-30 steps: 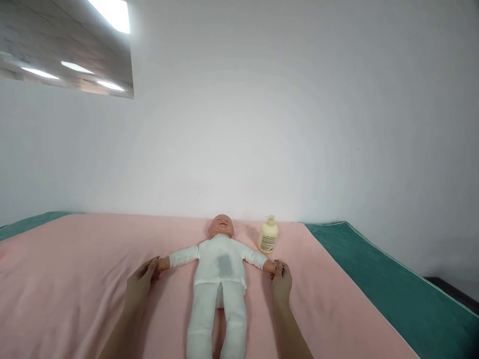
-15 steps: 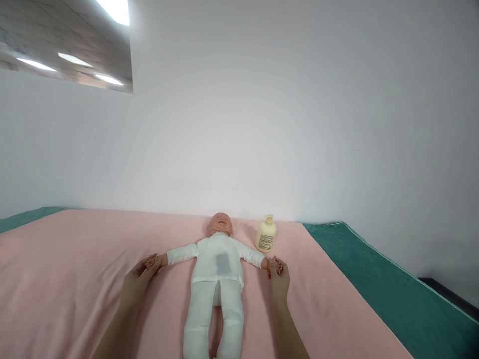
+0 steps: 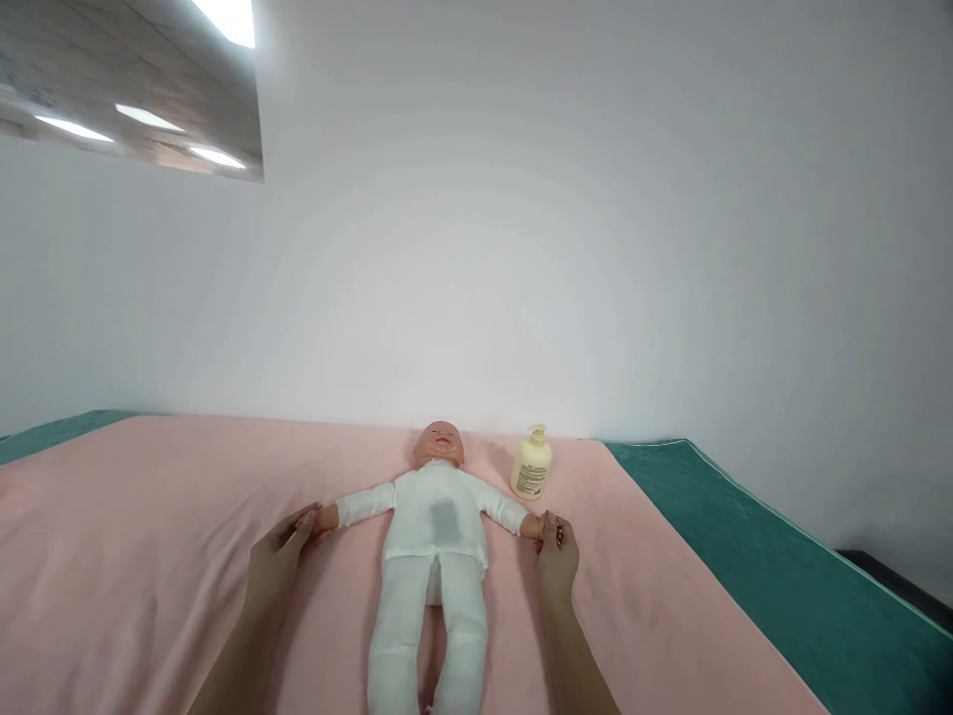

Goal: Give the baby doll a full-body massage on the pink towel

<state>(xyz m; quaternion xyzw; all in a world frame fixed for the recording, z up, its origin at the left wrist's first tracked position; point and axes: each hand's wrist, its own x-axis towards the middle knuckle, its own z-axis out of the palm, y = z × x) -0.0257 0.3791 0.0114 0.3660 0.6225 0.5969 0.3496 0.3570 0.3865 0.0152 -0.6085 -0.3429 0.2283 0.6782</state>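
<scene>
A baby doll (image 3: 438,516) in a white cloth body with a grey patch on its chest lies on its back, arms stretched out to both sides. My left hand (image 3: 279,556) is closed around the doll's hand on the left. On the right, my right hand (image 3: 558,558) pinches the doll's other hand between thumb and fingers. A pale yellow pump bottle (image 3: 531,467) stands upright beside the doll's head, beyond my right hand.
Under the doll spreads a wrinkled pink cloth (image 3: 186,497), with a green cover (image 3: 751,546) showing at both sides. A white wall (image 3: 476,248) rises behind. A dark object (image 3: 893,586) is at the far right edge.
The doll's arm on the left and my left hand have shifted slightly to the right. Both hands keep their hold, and the whole view has moved a little.
</scene>
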